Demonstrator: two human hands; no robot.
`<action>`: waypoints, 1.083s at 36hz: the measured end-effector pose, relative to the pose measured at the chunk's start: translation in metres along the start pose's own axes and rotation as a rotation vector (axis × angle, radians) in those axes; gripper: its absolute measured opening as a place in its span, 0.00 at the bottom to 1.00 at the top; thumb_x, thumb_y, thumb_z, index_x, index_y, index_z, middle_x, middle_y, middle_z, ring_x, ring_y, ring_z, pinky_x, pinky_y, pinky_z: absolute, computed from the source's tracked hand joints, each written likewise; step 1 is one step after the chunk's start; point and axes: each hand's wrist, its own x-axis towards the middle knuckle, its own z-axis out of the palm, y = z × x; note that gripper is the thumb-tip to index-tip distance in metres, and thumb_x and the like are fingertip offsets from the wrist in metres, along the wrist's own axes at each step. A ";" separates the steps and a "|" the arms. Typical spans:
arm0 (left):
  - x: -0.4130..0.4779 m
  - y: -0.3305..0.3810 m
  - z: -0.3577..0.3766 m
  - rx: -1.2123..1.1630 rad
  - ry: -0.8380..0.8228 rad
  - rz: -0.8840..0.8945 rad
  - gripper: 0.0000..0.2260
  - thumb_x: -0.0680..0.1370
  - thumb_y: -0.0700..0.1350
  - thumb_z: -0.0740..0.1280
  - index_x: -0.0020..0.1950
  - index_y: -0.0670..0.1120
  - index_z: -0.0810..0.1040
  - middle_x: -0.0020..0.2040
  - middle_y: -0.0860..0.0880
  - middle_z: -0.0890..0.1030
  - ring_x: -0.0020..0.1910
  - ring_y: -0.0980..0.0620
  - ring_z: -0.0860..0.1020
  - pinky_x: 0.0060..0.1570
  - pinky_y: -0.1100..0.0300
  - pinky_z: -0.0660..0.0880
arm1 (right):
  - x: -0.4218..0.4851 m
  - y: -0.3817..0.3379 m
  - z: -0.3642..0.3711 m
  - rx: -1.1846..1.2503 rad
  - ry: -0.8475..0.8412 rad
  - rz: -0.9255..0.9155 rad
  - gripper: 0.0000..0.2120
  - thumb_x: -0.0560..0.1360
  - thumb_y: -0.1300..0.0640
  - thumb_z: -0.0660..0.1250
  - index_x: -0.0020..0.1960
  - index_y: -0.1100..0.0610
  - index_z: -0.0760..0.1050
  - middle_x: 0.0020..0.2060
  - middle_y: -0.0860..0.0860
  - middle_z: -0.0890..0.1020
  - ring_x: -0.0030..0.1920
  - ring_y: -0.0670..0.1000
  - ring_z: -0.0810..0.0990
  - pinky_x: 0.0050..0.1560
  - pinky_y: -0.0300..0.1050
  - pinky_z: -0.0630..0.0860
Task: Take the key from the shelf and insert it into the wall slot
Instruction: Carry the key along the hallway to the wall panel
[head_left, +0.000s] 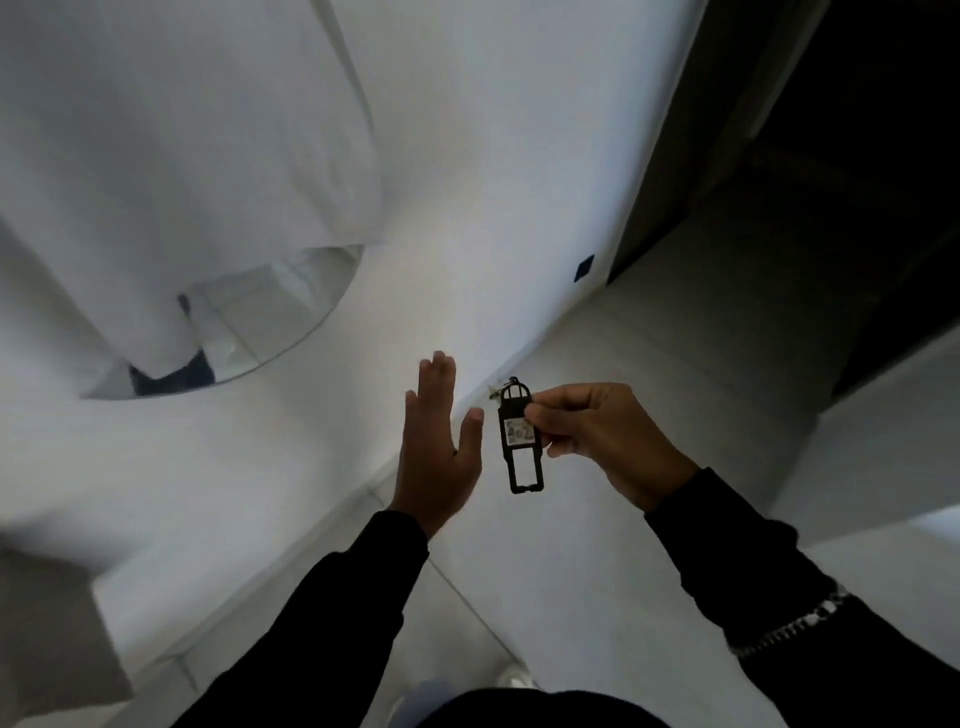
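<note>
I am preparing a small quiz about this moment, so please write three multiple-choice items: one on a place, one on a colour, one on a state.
1. Where is the key tag?
A. in the right hand
B. on the floor
C. in the left hand

2. What colour is the frame of the key tag?
A. red
B. black
C. yellow

3. How is the left hand?
A. closed in a fist
B. gripping a sleeve
C. open and flat, holding nothing

Answers:
1 A: the right hand pinches the tag by its side, near the white label.
2 B: the frame is black, with a white label on it.
3 C: its fingers are stretched out, and nothing lies in it.
</note>
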 end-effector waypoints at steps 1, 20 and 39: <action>0.011 0.005 0.013 0.003 -0.024 0.025 0.28 0.80 0.49 0.55 0.80 0.46 0.53 0.82 0.49 0.55 0.82 0.55 0.47 0.82 0.52 0.45 | 0.002 -0.002 -0.015 0.007 0.026 -0.007 0.05 0.73 0.63 0.70 0.47 0.61 0.84 0.43 0.64 0.85 0.38 0.53 0.79 0.35 0.39 0.76; 0.249 0.093 0.222 -0.013 -0.299 0.320 0.29 0.81 0.51 0.54 0.81 0.46 0.51 0.83 0.49 0.51 0.82 0.55 0.44 0.81 0.53 0.40 | 0.133 -0.044 -0.261 0.117 0.296 -0.011 0.05 0.73 0.60 0.70 0.45 0.55 0.85 0.37 0.51 0.87 0.35 0.46 0.81 0.32 0.35 0.77; 0.460 0.178 0.442 0.139 -0.197 0.471 0.29 0.82 0.53 0.55 0.81 0.44 0.53 0.83 0.46 0.50 0.83 0.49 0.43 0.82 0.47 0.43 | 0.304 -0.084 -0.530 0.197 0.261 -0.059 0.04 0.72 0.60 0.71 0.46 0.58 0.84 0.33 0.50 0.84 0.33 0.45 0.79 0.34 0.35 0.77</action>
